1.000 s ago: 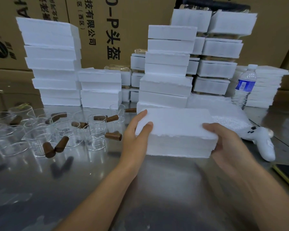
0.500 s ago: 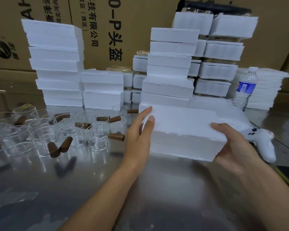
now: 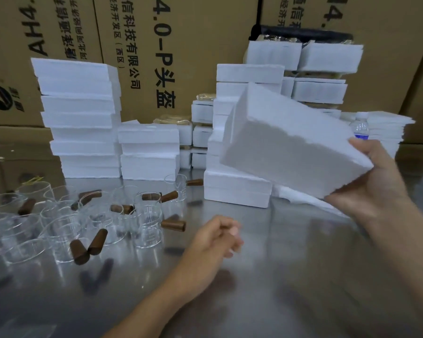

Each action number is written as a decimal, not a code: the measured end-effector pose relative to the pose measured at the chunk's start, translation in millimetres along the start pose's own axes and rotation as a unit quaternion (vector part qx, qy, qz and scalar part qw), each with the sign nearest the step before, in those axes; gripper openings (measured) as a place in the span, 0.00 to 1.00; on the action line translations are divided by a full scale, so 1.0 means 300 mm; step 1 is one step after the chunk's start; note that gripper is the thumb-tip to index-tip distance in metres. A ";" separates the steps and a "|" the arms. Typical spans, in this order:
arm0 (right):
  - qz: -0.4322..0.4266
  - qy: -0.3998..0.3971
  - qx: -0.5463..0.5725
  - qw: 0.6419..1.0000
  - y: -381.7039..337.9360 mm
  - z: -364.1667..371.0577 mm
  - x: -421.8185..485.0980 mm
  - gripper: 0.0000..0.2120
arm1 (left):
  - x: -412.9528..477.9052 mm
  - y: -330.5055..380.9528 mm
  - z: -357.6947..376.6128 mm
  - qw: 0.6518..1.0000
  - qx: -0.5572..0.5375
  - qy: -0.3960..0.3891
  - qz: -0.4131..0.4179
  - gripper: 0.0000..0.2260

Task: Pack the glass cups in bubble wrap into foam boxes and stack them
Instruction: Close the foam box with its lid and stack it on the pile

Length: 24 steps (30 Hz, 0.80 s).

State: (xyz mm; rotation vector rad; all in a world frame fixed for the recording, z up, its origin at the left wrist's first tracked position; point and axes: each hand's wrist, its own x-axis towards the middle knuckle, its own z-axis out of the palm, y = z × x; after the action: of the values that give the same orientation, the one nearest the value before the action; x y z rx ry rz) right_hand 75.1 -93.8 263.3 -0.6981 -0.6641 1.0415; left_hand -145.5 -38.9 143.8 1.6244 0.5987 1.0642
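Gleaming steel table (image 3: 279, 276), foam boxes (image 3: 81, 118), cartons (image 3: 205, 32)

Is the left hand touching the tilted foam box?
Apart. Head view: bare table shows between the left hand and the foam box; only the right hand grips it.

centre stack (image 3: 237, 189) is set on the surface (image 3: 279, 276) | foam box (image 3: 291, 147) is held tilted before it in the right grip (image 3: 371, 191) | left grip (image 3: 215, 240) is found before it | glass cups (image 3: 147, 215) are spread to its left | tall stack (image 3: 78, 113) is placed further left | cartons (image 3: 181, 45) are stood behind it | bottle (image 3: 360, 128) is seen to its right
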 end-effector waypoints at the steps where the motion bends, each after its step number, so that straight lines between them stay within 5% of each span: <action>1: -0.011 -0.016 -0.012 1.000 -0.030 0.031 0.023 0.10 | -0.004 -0.013 0.010 0.999 0.024 -0.033 -0.001 0.07; 11: -0.010 0.053 -0.143 0.988 -0.172 0.316 0.289 0.10 | 0.020 -0.050 0.017 0.992 0.092 -0.080 -0.023 0.13; 24: 0.059 0.134 -0.265 0.953 -0.036 0.289 0.497 0.08 | 0.036 -0.062 0.009 0.988 0.121 -0.091 -0.036 0.10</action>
State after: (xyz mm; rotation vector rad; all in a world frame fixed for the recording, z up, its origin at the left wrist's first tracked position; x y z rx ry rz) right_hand 67.3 56.8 347.7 -1.3362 -0.6739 0.8554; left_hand -135.5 -25.7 130.1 1.8717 0.6784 0.8026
